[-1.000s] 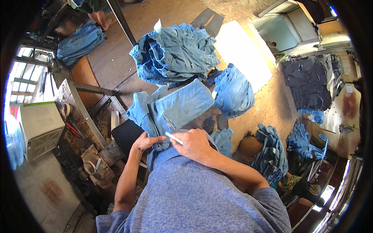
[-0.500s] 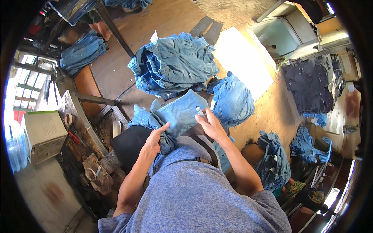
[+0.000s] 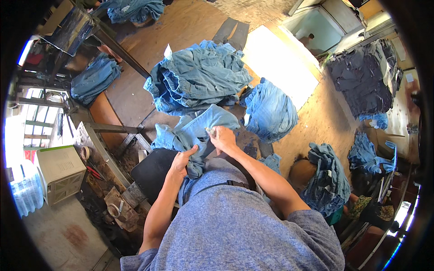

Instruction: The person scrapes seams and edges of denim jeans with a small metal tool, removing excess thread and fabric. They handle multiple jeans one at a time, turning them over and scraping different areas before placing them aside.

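A light-blue denim garment (image 3: 191, 128) lies bunched over my lap. My left hand (image 3: 182, 161) is closed on its near edge, with the thumb on top and the fingers hidden under the cloth. Over the right part of the cloth, my right hand (image 3: 222, 139) is closed round a small pale tool (image 3: 209, 130). Only one end of the tool pokes out, so I cannot make out its kind. Just beyond the garment is a big stack of blue denim garments (image 3: 199, 77). To the right of that stack sits a rolled light-blue denim bundle (image 3: 271, 110).
A black seat or pad (image 3: 151, 169) is left of my lap. Farther left stand a beige box-shaped appliance (image 3: 61, 174) and a tape roll (image 3: 85, 152). Dark cloth (image 3: 361, 79) is piled at right, and more denim (image 3: 326, 180) hangs nearer. A person (image 3: 307, 39) shows in the far doorway.
My right hand has moved left and turned over into a fist, covering most of the small tool. The garment's right part has folded over. My left hand keeps its hold.
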Motion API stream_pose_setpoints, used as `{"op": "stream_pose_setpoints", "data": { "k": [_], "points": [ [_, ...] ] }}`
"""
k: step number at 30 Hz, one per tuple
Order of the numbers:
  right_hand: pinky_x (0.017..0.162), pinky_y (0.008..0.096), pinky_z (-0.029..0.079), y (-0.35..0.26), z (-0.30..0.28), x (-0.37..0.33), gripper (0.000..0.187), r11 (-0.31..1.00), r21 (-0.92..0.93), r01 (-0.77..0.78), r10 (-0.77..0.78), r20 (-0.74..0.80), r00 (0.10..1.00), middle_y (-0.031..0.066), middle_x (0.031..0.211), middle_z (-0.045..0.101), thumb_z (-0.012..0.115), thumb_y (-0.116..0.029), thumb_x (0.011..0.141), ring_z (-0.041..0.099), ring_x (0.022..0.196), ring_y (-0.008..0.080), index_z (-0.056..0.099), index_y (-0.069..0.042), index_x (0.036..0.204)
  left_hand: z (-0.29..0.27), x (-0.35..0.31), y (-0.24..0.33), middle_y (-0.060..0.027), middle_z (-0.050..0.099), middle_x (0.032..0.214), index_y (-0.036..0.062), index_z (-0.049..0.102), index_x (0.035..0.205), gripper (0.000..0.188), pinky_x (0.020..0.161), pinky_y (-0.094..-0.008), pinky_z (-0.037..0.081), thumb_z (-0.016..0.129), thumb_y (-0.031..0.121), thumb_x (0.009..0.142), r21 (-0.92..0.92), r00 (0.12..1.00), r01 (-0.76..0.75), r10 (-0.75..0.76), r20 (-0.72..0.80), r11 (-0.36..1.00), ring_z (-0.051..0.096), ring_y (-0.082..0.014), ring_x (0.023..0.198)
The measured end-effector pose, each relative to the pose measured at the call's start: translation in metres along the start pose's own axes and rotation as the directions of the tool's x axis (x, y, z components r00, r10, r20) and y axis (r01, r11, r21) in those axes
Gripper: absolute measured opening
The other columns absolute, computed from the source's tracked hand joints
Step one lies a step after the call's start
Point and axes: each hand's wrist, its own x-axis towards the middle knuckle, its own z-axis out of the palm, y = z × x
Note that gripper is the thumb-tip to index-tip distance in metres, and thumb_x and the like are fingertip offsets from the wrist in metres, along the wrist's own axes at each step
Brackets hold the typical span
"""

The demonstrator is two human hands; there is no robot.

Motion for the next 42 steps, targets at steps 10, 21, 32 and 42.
{"op": "stream_pose_setpoints", "data": {
  "k": [10, 21, 32, 42],
  "points": [
    [0.062, 0.047, 0.058, 0.001, -0.02, 0.004, 0.045, 0.985, -0.008, 0.17, -0.17, -0.014, 0.985, 0.0159, 0.074, 0.074, 0.073, -0.051, 0.095, 0.075, 0.068, 0.0367, 0.075, -0.006, 0.092, -0.009, -0.003, -0.013, -0.0122, 0.075, 0.115, 0.0004, 0.068, 0.124, 0.03, 0.083, -0.0399, 0.063, 0.075, 0.014, 0.098, -0.014, 0.994, -0.111, 0.111, 0.004, 0.994, 0.076, -0.0253, 0.098],
    [0.032, 0.0357, 0.041, -0.012, -0.031, 0.011, 0.031, 0.864, 0.502, -0.036, -0.286, 0.548, 0.786, -0.0044, 0.055, 0.044, 0.075, -0.037, 0.1, 0.053, 0.035, 0.0157, 0.066, -0.009, 0.092, -0.017, 0.012, -0.023, -0.0131, 0.077, 0.106, -0.0015, 0.069, 0.12, 0.025, 0.079, -0.0395, 0.063, 0.068, 0.017, 0.103, 0.028, 0.985, -0.172, 0.172, -0.005, 0.985, 0.077, -0.0263, 0.088],
    [0.044, 0.03, 0.043, -0.006, -0.033, 0.004, 0.031, 0.741, 0.575, -0.346, -0.046, 0.558, 0.828, -0.0019, 0.064, 0.055, 0.077, -0.038, 0.097, 0.056, 0.05, 0.0121, 0.072, -0.007, 0.101, -0.025, 0.012, -0.022, -0.0085, 0.075, 0.113, 0.0008, 0.07, 0.12, 0.023, 0.085, -0.0362, 0.06, 0.072, 0.014, 0.101, 0.03, 0.991, -0.103, 0.1, 0.088, 0.994, 0.074, -0.0208, 0.097],
    [0.047, 0.0322, 0.044, 0.001, -0.01, 0.023, 0.039, 0.893, 0.38, -0.242, 0.037, 0.474, 0.88, 0.0, 0.067, 0.066, 0.08, -0.043, 0.094, 0.055, 0.053, 0.0106, 0.074, -0.004, 0.091, -0.021, 0.007, -0.017, -0.0088, 0.075, 0.111, 0.0009, 0.069, 0.121, 0.026, 0.083, -0.037, 0.06, 0.073, 0.017, 0.101, 0.044, 0.992, -0.106, 0.103, 0.077, 0.993, 0.074, -0.0216, 0.096]
  ]
}}
